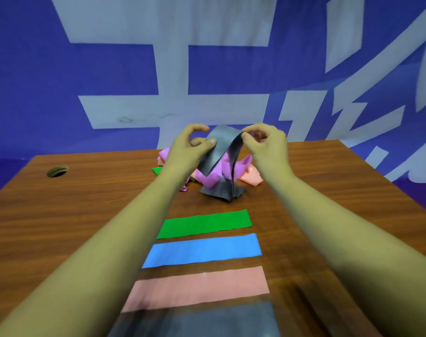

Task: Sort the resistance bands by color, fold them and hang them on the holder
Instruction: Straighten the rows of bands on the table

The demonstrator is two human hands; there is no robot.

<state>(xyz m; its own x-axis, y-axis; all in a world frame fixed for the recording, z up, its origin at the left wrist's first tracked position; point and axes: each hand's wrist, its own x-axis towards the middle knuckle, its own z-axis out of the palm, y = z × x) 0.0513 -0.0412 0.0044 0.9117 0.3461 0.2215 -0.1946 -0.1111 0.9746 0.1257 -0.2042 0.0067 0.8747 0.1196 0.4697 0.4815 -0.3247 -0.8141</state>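
Both hands hold a dark grey band [219,156] up over the table's far middle. My left hand [190,147] pinches its left side and my right hand [265,147] pinches its top right fold. The band's lower end rests on the table. Behind it lies a heap of loose bands [207,177], purple, pink and a bit of green. Flat in a row toward me lie a green band [204,223], a blue band [202,250], a pink band [197,288] and a dark grey band [197,319]. No holder is in view.
The wooden table [73,227] has a round cable hole [57,171] at the far left. A blue wall [37,81] with large white characters stands close behind the table's far edge.
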